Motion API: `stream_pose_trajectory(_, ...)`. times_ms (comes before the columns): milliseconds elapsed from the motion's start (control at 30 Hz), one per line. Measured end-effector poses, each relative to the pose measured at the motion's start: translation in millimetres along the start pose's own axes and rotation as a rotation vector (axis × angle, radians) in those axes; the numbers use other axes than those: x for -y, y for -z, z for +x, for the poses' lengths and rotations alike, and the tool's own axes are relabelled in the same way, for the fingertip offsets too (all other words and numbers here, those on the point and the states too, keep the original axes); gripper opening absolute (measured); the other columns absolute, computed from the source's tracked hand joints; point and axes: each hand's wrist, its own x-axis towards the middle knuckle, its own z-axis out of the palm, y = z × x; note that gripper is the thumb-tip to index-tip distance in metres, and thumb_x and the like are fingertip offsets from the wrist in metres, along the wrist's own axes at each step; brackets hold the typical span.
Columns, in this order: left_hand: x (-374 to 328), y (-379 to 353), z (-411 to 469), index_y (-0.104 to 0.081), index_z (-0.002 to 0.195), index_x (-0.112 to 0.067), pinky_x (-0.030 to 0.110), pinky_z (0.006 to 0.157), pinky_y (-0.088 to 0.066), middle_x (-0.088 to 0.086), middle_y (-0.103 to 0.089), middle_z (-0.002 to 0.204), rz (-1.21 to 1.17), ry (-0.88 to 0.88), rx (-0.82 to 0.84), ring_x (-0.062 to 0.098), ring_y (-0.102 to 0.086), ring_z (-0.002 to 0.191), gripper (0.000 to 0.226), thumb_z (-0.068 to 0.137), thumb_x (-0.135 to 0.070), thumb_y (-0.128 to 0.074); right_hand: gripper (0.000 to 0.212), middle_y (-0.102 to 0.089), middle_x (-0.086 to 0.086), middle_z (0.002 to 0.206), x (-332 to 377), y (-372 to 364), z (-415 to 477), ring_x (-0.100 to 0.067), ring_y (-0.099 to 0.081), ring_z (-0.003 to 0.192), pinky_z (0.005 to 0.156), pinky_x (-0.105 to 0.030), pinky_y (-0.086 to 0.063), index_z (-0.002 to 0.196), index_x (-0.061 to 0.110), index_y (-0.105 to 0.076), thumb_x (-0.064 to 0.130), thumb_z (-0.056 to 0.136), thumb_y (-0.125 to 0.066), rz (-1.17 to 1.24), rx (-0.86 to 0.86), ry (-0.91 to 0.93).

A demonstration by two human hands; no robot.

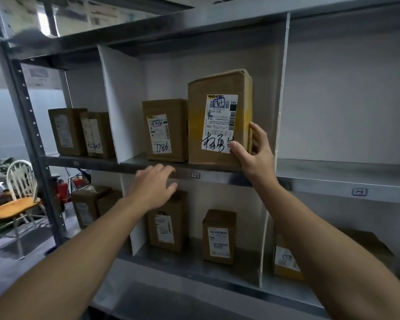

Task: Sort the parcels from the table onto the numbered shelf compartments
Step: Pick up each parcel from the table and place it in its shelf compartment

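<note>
At the lower right corner of the tall parcel, my right hand grips it, fingers round the side, thumb in front. It stands upright on the shelf, long axis vertical. My left hand hovers open lower-left, farther off.

**Parcels in the middle upper compartment of the shelf.**
A tall parcel of brown cardboard stood upright on the compartment floor, its white label with black handwriting facing outward. The right hand gripped its lower corner at 4 o'clock. At its 9 o'clock, just beside it, a smaller parcel stood upright, its label marked 7786.
</note>
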Motion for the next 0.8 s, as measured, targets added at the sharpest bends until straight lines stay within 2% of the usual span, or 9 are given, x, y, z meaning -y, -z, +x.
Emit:
stream_pose_trajectory(133,21.1,-13.3,26.4,-0.049,0.131,-0.027,0.042,0.097,-0.041,-0.002,-0.057,0.124,-0.052,-0.038,-0.025,0.02,-0.05,0.115,0.04,0.095,-0.044,-0.049,0.07,-0.052,0.002,0.136,-21.5,-8.6,18.2,-0.024,-0.056,0.121,0.095,-0.048,-0.057,0.142,0.049,-0.035,0.057,0.083,-0.072,-0.127,-0.023,-0.045)
stream_pose_trajectory(267,36.6,-24.8,53.3,-0.045,0.138,-0.027,0.042,0.103,-0.038,-0.003,-0.054,0.132,-0.118,-0.092,-0.034,0.018,-0.048,0.122,0.045,0.096,-0.043,-0.049,0.068,-0.056,0.003,0.137,-32.5,-14.5,35.5,-0.023,-0.059,0.121,0.1,-0.049,-0.054,0.148,0.041,-0.031,0.049,0.091,-0.067,-0.19,-0.05,-0.13)
stream_pose_trajectory(333,45.0,-28.5,67.8,-0.04,0.142,-0.028,0.043,0.106,-0.035,-0.003,-0.05,0.138,-0.163,-0.116,-0.049,0.019,-0.044,0.128,0.049,0.096,-0.042,-0.05,0.063,-0.06,0.005,0.135,-36.4,-16.4,45.7,-0.021,-0.061,0.121,0.103,-0.047,-0.052,0.149,0.038,-0.031,0.044,0.095,-0.063,-0.241,-0.08,-0.17)
stream_pose_trajectory(400,51.0,-31.1,81.3,-0.038,0.143,-0.029,0.043,0.105,-0.034,-0.002,-0.049,0.138,-0.19,-0.151,-0.079,0.019,-0.043,0.128,0.051,0.096,-0.042,-0.05,0.058,-0.065,0.007,0.126,-37.9,-16.8,52.1,-0.02,-0.064,0.116,0.099,-0.041,-0.054,0.147,0.036,-0.033,0.038,0.096,-0.062,-0.277,-0.093,-0.211)
stream_pose_trajectory(533,57.1,-39.5,97.2,-0.037,0.144,-0.028,0.043,0.103,-0.036,0.0,-0.051,0.135,-0.244,-0.216,-0.109,0.021,-0.044,0.125,0.052,0.096,-0.041,-0.051,0.066,-0.064,0.008,0.113,-38.1,-20.0,56.6,-0.021,-0.066,0.106,0.094,-0.044,-0.056,0.144,0.04,-0.03,0.038,0.092,-0.07,-0.276,-0.112,-0.277)
stream_pose_trajectory(667,58.2,-51.0,98.9,-0.041,0.141,-0.027,0.041,0.102,-0.035,0.0,-0.052,0.13,-0.24,-0.276,-0.099,0.021,-0.046,0.122,0.048,0.096,-0.041,-0.049,0.068,-0.065,0.0,0.123,-40.5,-26.6,58.8,-0.023,-0.067,0.108,0.095,-0.048,-0.057,0.142,0.041,-0.031,0.029,0.09,-0.073,-0.304,-0.111,-0.309)
stream_pose_trajectory(800,62.4,-58.5,100.6,-0.043,0.139,-0.027,0.042,0.103,-0.036,0.0,-0.053,0.128,-0.271,-0.3,-0.104,0.022,-0.046,0.123,0.047,0.095,-0.042,-0.049,0.07,-0.065,0.003,0.114,-38.7,-31.9,57.0,-0.019,-0.068,0.101,0.093,-0.043,-0.058,0.144,0.038,-0.03,0.027,0.09,-0.074,-0.347,-0.124,-0.312)
